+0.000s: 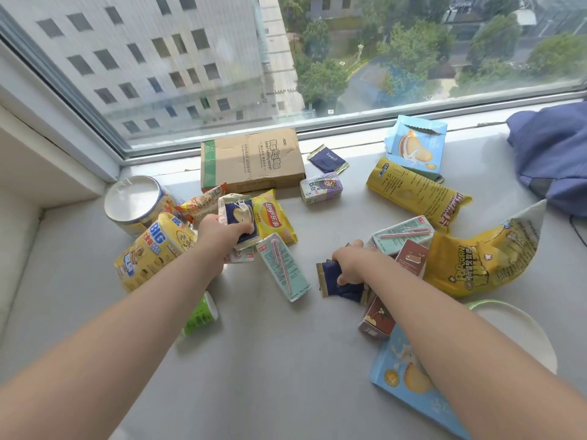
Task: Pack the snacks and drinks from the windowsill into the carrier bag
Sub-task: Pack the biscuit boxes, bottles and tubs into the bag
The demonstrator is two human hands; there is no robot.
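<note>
Two dark blue snack packets are held, one in each hand. I see the left hand [222, 231] with its fingers curled round the first dark blue packet [239, 222], which carries a biscuit picture; it sits over the edge of the yellow crisp bag [274, 217]. The right hand [352, 260] has its fingers closed on the second dark blue packet [336, 282], low over the windowsill [270, 360], between the near mint carton [282, 269] and the brown carton [413, 257]. I cannot tell if this packet touches the sill.

Around them the other snacks and drinks lie spread on the windowsill. Just behind the brown carton lies a second mint carton [403, 235], and to the right the big popcorn bag [482, 258]. Farther back is a long yellow pack [416, 193], with a light blue box [416, 144] behind it near the glass. In the middle a cardboard box [254, 160] lies along the window frame, with a navy sachet [328, 158] and a small purple carton [320, 187] just to its right. At the left stand a white-lidded tin [133, 198], an orange packet [200, 201] and a yellow bag marked BIG [155, 249]. A green cup [201, 314] lies beside the left forearm. By the right forearm I see a palm-tree carton [376, 322] and another blue box [409, 385]. At the far right lies blue fabric [552, 154]; I cannot tell whether it is the carrier bag.
</note>
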